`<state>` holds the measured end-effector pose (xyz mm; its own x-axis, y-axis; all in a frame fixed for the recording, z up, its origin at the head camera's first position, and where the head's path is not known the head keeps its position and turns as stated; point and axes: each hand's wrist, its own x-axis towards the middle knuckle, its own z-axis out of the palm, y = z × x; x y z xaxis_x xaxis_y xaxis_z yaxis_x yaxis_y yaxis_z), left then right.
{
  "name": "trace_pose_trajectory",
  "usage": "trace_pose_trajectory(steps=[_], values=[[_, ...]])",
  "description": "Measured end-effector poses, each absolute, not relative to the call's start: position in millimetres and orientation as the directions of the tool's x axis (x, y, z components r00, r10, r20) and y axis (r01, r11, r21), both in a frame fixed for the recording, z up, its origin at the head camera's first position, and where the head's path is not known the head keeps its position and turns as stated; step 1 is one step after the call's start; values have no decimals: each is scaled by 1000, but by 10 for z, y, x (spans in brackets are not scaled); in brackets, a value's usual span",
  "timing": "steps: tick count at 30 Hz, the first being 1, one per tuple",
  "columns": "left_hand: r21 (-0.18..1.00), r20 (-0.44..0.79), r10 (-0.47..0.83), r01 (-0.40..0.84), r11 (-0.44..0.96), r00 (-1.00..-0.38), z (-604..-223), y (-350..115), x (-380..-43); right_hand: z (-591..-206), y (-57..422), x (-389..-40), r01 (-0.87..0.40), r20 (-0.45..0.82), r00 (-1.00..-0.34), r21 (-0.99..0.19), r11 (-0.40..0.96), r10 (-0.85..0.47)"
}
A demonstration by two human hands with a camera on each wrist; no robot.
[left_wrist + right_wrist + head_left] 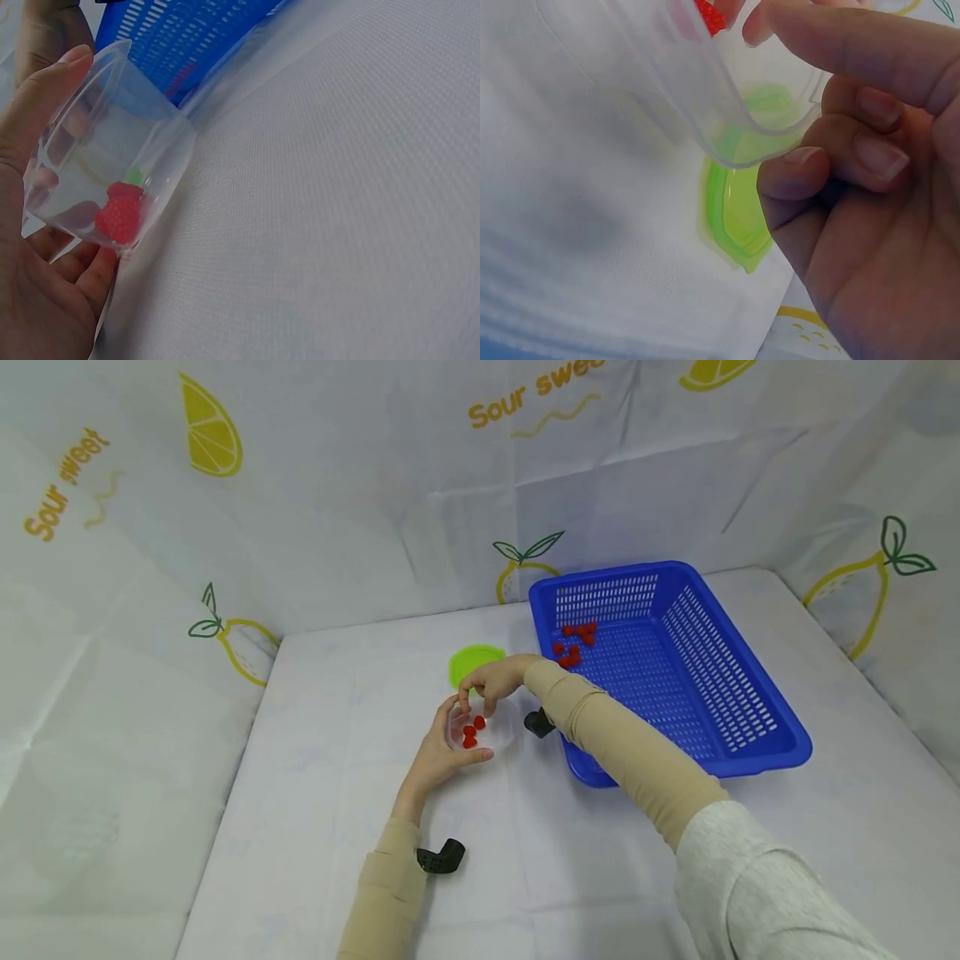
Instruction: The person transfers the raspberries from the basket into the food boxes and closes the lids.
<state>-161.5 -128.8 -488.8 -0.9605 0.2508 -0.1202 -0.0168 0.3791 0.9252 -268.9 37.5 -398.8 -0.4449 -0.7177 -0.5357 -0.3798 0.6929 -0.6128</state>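
Note:
My left hand [437, 756] grips a clear plastic container [501, 727], thumb on its near side and fingers around its left side. Red raspberries [469, 731] lie at the bottom; two show through the wall in the left wrist view, one of them a bumpy raspberry [118, 220]. My right hand [497, 681] reaches over the far rim, index finger and thumb pointing down into the container with a gap between them. Its other fingers [870, 150] are curled beside the rim. A bright green lid [472, 662] lies behind the container, partly covered by the right hand.
A blue slotted basket [750, 693] stands to the right, under the right forearm in the head view. Several raspberries [581, 631] lie in its far left corner. Black wrist-camera mounts [442, 857] stick out from the wrists. Lemon-printed cloth [337, 527] walls the table.

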Motion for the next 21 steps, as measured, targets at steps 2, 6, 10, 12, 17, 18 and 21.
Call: trace_pose_trajectory(steps=[2,6,10,12,17,18,21], values=[[926,-113,250,-11,378,-962,-4889,-1288,-1609,-3973,370,-2681,-382,-543,-444,-605,699,-713],[929,-116,253,-15,371,-960,-4879,-1286,-1603,-3945,362,-2668,-388,-551,-446,-591,707,-705],[931,-119,259,-17,364,-959,-4868,-1289,-1609,-3899,372,-2681,-411,-552,-459,-563,717,-696],[934,-115,263,-14,358,-958,-4863,-1290,-1615,-3859,391,-2695,-420,-547,-464,-557,717,-697],[934,-122,264,-20,358,-957,-4867,-1295,-1626,-3737,485,-2745,-428,-500,-480,-583,690,-720],[932,-126,263,-24,361,-956,-4872,-1296,-1627,-3714,512,-2758,-426,-483,-486,-597,680,-728],[928,-129,258,-25,372,-958,-4878,-1292,-1626,-3637,603,-2795,-419,-419,-508,-643,641,-752]])
